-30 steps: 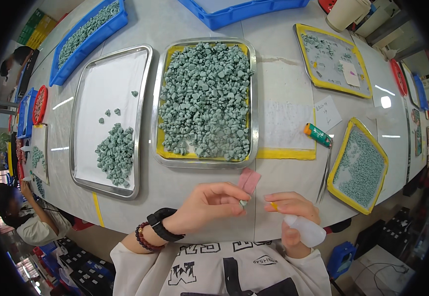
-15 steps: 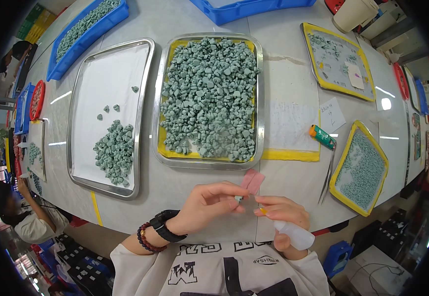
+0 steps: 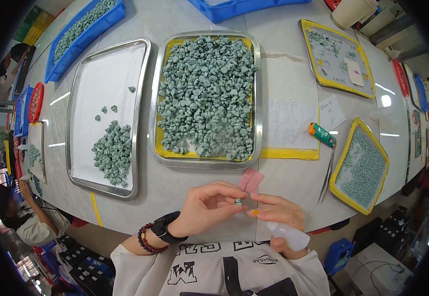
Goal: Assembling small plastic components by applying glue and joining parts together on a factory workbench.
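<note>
My left hand [image 3: 205, 204], with a dark watch and beads at the wrist, pinches a small grey-green piece [image 3: 238, 201] between thumb and fingertips. In my right hand [image 3: 283, 213] lies a white squeeze bottle [image 3: 294, 238] with a yellow-based thin nozzle [image 3: 255, 212] pointing at the piece. Whether the nozzle touches it is too small to tell. A folded pink cloth [image 3: 251, 180] lies just beyond my fingertips. Ahead stands a metal tray [image 3: 202, 164] heaped with similar green pieces [image 3: 207, 93]. To its left, a white-lined metal tray [image 3: 96, 74] holds a smaller pile [image 3: 113, 154].
At right are tweezers [image 3: 327, 170], a green-and-orange lighter [image 3: 322, 134], a yellow-edged tray [image 3: 339, 187] of tiny green pieces and another yellow-edged tray [image 3: 318, 76]. Blue bins [image 3: 88, 42] stand along the far side. A co-worker [image 3: 32, 212] sits at far left.
My right hand has shifted slightly left with the bottle, its nozzle now nearer the piece. The piece shows more clearly between my left fingertips. The whole view has drifted slightly.
</note>
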A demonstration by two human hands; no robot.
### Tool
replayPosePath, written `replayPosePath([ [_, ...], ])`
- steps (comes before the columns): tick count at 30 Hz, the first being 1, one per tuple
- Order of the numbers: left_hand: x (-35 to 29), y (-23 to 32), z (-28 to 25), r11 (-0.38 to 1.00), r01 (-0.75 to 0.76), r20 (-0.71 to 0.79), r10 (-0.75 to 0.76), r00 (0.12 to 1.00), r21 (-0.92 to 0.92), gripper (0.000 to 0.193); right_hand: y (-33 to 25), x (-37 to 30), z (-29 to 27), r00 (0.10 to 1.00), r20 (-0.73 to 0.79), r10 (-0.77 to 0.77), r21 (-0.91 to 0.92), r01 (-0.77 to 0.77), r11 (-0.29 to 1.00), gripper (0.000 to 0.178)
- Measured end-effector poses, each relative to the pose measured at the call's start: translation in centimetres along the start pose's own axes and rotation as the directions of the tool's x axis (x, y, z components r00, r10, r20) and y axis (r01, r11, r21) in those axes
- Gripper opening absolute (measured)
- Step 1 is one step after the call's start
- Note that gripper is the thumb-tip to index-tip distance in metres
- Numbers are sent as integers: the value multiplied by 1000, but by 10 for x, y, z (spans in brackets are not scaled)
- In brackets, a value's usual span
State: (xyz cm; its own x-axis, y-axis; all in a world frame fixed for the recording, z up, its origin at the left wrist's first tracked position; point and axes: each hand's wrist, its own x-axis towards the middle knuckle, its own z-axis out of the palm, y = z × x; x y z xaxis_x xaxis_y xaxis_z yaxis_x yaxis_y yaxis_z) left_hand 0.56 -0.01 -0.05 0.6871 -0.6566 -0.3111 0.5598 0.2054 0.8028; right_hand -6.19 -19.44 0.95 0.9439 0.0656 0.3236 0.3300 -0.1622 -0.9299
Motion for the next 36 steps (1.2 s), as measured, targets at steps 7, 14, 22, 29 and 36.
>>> replayPosePath([
  [7,-1,2,1,999,49,17,-49,999,1,26,-1,3,4,1000,-14,18,-19,-19,1000,55],
  [14,-1,-1,-1,997,64,22,-65,998,33,28,0,2,7,999,-19,34,-5,-34,999,55],
  [22,-2,-3,-1,997,53,10,-54,999,63,29,2,2,9,999,-47,22,-6,-22,1000,53],
  [29,-1,0,0,998,58,13,-58,998,-11,27,1,1,10,997,-75,9,28,-6,1000,50],
  [36,-3,-1,-2,998,62,12,-62,998,6,28,4,0,10,998,-60,-6,-2,6,1000,53],
])
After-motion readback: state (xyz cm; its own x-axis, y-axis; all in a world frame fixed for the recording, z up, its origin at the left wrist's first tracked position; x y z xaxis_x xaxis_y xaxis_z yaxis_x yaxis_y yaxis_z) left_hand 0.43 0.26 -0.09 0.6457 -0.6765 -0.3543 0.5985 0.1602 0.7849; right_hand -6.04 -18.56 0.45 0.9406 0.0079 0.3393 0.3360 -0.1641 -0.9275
